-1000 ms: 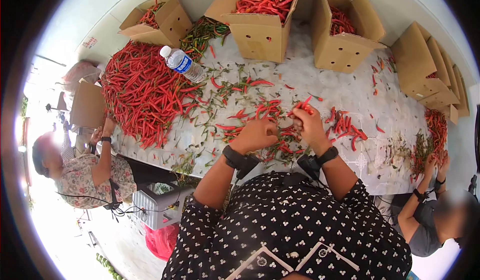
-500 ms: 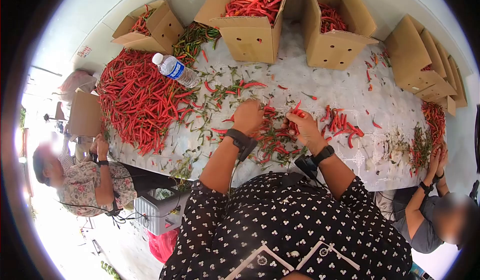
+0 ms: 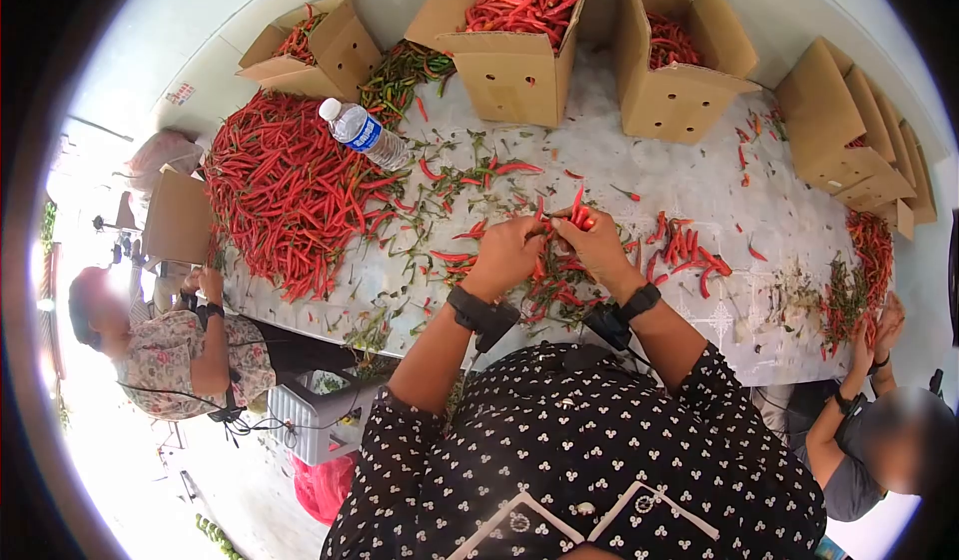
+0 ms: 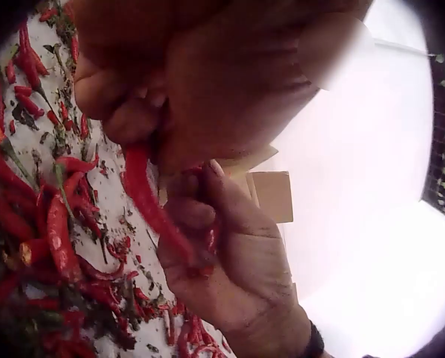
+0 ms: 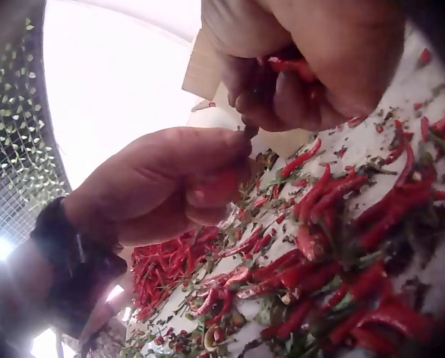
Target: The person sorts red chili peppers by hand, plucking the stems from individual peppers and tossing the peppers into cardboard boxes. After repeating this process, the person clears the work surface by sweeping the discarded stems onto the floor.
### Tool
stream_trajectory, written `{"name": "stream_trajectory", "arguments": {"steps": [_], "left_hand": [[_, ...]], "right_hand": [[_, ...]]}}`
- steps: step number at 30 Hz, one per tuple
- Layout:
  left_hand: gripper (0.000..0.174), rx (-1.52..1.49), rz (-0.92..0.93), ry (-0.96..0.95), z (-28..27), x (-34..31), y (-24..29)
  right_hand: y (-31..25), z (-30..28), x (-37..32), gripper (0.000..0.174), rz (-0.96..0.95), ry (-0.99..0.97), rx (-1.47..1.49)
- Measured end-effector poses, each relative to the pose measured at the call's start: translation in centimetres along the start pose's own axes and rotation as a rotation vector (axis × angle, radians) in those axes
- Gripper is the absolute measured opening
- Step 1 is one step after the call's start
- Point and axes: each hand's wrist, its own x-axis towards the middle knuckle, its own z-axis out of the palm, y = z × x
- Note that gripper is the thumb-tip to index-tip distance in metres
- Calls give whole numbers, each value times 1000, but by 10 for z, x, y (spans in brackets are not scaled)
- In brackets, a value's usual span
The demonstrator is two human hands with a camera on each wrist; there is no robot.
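My left hand (image 3: pixel 507 257) and right hand (image 3: pixel 602 252) meet above the table, fingertips almost together. In the left hand a red chili pepper (image 4: pixel 142 190) is gripped, its lower end hanging toward the other hand in the left wrist view. The left thumb and forefinger come together at a small dark stem end in the right wrist view. My right hand curls around red chilies (image 5: pixel 291 67), one of which (image 3: pixel 578 200) sticks up past its fingers. Beneath both hands lies a loose scatter of red chilies (image 5: pixel 319 195) with green stems.
A large heap of red chilies (image 3: pixel 290 190) covers the table's left, with a water bottle (image 3: pixel 365 135) on it. Cardboard boxes (image 3: pixel 514 85) of chilies line the back. A small chili group (image 3: pixel 684 245) lies right of my hands. Two other people (image 3: pixel 190 350) work at either end.
My left hand moved away from the right, up and left over the scattered chilies, then came back beside it with a chili. The right hand keeps its hold and has shifted slightly.
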Motion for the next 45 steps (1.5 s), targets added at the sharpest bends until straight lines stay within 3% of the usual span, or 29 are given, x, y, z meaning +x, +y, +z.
{"name": "stream_trajectory", "arguments": {"steps": [3, 7, 9, 10, 12, 17, 19, 21, 25, 28, 30, 34, 36, 37, 39, 40, 42, 43, 45], "left_hand": [[17, -111, -97, -74, -6, -3, 5], [16, -257, -41, -64, -5, -5, 8], [13, -509, -261, -26, -6, -3, 10], [13, -509, -262, -25, -7, -4, 8], [14, -685, -383, 7, -12, -3, 3], [13, -540, -290, 45, -5, -2, 5], [13, -499, -287, 56, -4, -1, 9], [12, -324, -176, 113, -1, -2, 7], [12, -282, -154, 132, 5, -3, 2], [11, -528, -315, 80, 7, -1, 0], [11, -953, -505, 26, 6, 0, -4], [9, -1101, -537, 8, -6, 3, -1], [9, -805, -450, -65, -17, 6, 0], [9, -804, -449, -66, -20, 5, -1], [21, -646, -376, -451, -22, 3, -1], [21, -646, -376, -452, -18, 4, -6], [23, 127, 58, -164, -8, 11, -17], [23, 126, 61, -166, -4, 12, -17], [24, 408, -155, -117, 5, 15, -14]], "right_hand": [[-12, 0, -4, 13, 52, 12, -1], [-5, -13, 1, 16, 259, -44, 227], [-2, -22, 2, 16, 307, -54, 353], [0, -24, 2, 16, 354, -62, 479], [2, -23, -1, 14, 377, -60, 413], [-17, -5, -17, 16, 450, -121, 280], [-19, -4, -17, 16, 420, -237, 234], [-14, -5, -14, 14, 411, -240, 235], [-6, -4, -13, 14, 392, -188, 271], [-3, -7, -13, 15, 355, -205, 280], [-1, -8, -14, 16, 323, -206, 258], [-2, -19, -14, 21, 296, -175, 318], [-5, -33, -13, 24, 282, -131, 406], [-7, -40, -12, 26, 267, -86, 492], [-9, -49, -13, 28, 270, -45, 519], [-10, -53, -13, 30, 274, -5, 545], [-7, -58, -13, 31, 269, -35, 557], [-6, -57, -14, 31, 281, -26, 555], [-4, -56, -16, 31, 291, -18, 551]]}}
